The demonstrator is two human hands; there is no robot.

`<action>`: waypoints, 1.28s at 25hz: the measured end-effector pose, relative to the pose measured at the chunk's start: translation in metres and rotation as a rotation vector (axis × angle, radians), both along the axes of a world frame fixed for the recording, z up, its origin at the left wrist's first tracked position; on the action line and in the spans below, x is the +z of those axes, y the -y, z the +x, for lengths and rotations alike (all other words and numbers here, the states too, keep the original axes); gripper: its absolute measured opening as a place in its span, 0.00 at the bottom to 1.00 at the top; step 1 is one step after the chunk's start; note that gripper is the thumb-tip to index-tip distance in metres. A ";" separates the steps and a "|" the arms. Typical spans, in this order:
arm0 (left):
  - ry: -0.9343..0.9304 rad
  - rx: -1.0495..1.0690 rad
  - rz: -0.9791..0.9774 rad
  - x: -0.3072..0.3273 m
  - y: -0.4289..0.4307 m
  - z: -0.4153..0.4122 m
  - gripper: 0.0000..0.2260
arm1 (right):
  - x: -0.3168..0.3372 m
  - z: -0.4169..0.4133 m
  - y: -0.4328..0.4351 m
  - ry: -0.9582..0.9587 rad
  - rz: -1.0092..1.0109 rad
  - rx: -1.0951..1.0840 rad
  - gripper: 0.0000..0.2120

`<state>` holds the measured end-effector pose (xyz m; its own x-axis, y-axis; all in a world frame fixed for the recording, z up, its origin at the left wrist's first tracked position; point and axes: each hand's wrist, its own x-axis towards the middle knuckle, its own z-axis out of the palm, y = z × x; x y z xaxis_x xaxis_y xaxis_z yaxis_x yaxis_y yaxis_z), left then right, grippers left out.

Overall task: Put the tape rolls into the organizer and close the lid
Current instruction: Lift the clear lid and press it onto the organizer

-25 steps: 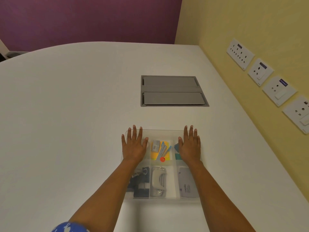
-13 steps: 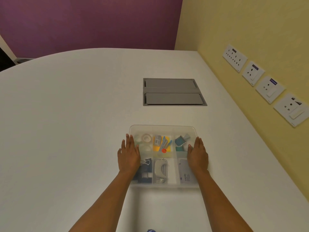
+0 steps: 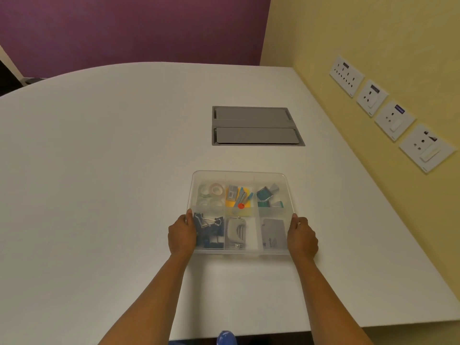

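Observation:
A clear plastic organizer (image 3: 240, 175) with its translucent lid on lies on the white table in front of me. Several tape rolls (image 3: 211, 192) show through the lid in the far left compartment. Other compartments hold blue binder clips (image 3: 207, 229), a grey hole punch (image 3: 236, 232), staples and small teal clips. My left hand (image 3: 181, 234) grips the organizer's left side near the front. My right hand (image 3: 301, 236) grips its right side, thumb on the lid edge.
A grey recessed cable hatch (image 3: 256, 126) sits in the table beyond the organizer. The yellow wall on the right carries several socket plates (image 3: 393, 120). The table's near edge (image 3: 348, 327) runs just below my forearms.
Both hands slid back from lying flat on the lid's far half to the organizer's left and right sides. The tape rolls and the far compartments became visible.

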<state>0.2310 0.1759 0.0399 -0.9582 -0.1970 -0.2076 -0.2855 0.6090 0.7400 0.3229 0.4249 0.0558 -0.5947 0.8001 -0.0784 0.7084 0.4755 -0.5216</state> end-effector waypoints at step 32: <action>-0.079 -0.632 -0.618 0.026 -0.047 -0.061 0.32 | 0.006 -0.070 -0.013 0.240 0.232 0.594 0.28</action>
